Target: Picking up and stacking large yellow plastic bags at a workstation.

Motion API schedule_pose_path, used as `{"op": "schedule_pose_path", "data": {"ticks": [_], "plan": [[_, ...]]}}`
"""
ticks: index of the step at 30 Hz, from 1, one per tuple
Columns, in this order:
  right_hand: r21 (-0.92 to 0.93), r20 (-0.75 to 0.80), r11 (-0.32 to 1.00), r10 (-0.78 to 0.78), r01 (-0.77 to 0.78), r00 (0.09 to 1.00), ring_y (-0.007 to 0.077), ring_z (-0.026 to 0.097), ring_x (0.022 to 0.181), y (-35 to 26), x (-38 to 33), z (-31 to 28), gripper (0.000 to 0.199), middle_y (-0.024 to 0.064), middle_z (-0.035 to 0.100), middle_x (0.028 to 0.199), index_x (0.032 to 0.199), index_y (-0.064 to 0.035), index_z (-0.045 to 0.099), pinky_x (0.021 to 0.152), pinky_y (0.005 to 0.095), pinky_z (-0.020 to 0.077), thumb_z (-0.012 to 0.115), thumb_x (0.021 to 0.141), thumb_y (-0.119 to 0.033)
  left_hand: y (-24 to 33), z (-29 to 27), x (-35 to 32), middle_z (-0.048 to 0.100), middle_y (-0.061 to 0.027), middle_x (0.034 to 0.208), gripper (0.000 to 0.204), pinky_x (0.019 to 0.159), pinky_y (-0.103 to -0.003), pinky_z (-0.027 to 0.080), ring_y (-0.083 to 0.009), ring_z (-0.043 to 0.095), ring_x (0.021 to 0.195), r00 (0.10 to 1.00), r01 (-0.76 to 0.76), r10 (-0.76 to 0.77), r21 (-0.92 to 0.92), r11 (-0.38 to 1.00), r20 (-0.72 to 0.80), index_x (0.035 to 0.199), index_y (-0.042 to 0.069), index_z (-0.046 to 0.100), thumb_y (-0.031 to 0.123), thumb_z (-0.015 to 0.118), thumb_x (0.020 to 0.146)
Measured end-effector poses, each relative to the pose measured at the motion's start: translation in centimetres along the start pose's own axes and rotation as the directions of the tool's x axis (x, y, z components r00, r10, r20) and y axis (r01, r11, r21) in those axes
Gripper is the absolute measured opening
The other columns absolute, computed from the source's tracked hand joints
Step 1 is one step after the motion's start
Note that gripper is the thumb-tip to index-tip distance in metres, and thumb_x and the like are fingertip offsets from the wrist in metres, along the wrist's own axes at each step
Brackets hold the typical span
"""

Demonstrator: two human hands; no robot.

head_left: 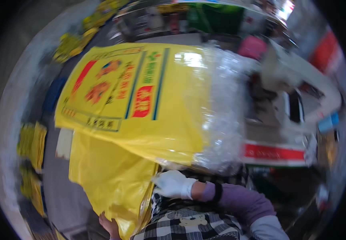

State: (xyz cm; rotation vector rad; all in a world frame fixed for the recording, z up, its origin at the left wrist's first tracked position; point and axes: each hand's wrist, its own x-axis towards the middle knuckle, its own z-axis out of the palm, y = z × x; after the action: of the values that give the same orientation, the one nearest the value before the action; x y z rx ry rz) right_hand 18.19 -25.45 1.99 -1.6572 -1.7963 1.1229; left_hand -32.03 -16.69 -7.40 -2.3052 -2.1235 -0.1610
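A large printed yellow plastic bag lies flat on top of a stack in front of me, with a crinkled clear plastic liner sticking out on its right. Below it, a plain yellow plastic bag slants down toward my lap. My right hand, in a white glove, is closed at the right edge of this lower bag; its fingertips are blurred. My bare left hand is by the bag's near left edge at the bottom, fingers apart. Part of it is cut off by the frame.
To the right stands a pale sewing machine on the work table. A red-and-white strip lies in front of it. Folded yellow bags are on the left side. A pink object and a green package are at the back.
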Motion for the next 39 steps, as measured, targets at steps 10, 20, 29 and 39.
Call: {"op": "schedule_pose_path", "data": {"ticks": [10,20,29,39], "plan": [[-0.252,-0.893,0.843,-0.013,-0.475,0.451,0.0351,0.05,0.123,14.3,-12.1,-8.1,0.045,0.0161,0.057,0.127,0.124,-0.0057,0.06,0.105,0.0449,0.0397,0.068,0.086,-0.029,59.8,-4.3,7.5,0.062,-0.0138,0.094,0.047,0.077,-0.036,0.051,-0.0261,0.061,0.092,0.612,-0.542,0.785,-0.773,0.33,-0.093,0.12,0.0,0.059,0.022,0.077,0.082],[0.189,-0.867,0.978,0.209,-0.089,0.453,0.026,0.065,0.096,8.7,-12.0,-10.9,0.035,0.0155,0.066,0.107,0.105,-0.0001,0.066,0.083,0.0357,0.0517,0.079,0.075,-0.013,62.1,-4.3,4.3,0.067,-0.0014,0.076,0.012,0.069,-0.027,0.05,-0.0095,0.06,0.073,0.531,-0.122,0.842,-0.992,-0.033,-0.093,0.086,0.002,0.069,0.014,0.071,0.087],[0.397,-0.856,0.897,0.288,0.192,0.429,0.0175,0.063,0.085,6.3,-8.3,-12.0,0.017,0.0114,0.067,0.089,0.096,-0.0008,0.067,0.08,0.0307,0.0486,0.071,0.085,-0.013,61.7,-0.7,7.4,0.065,-0.0204,0.113,0.05,0.09,-0.04,0.051,-0.0313,0.063,0.104,0.575,-0.478,0.793,-0.87,0.125,-0.202,0.129,0.004,0.055,0.013,0.068,0.082],[0.065,-0.804,0.974,-0.079,0.219,0.589,0.0307,0.062,0.096,6.8,-6.3,-10.3,0.03,0.0149,0.064,0.099,0.116,-0.0026,0.064,0.084,0.037,0.0486,0.062,0.09,-0.018,57.4,-8.4,11.2,0.052,-0.0058,0.057,0.037,0.052,-0.033,0.039,-0.0155,0.049,0.054,0.513,-0.425,0.858,-0.877,0.226,-0.027,0.07,-0.001,0.061,0.025,0.058,0.095]]}}
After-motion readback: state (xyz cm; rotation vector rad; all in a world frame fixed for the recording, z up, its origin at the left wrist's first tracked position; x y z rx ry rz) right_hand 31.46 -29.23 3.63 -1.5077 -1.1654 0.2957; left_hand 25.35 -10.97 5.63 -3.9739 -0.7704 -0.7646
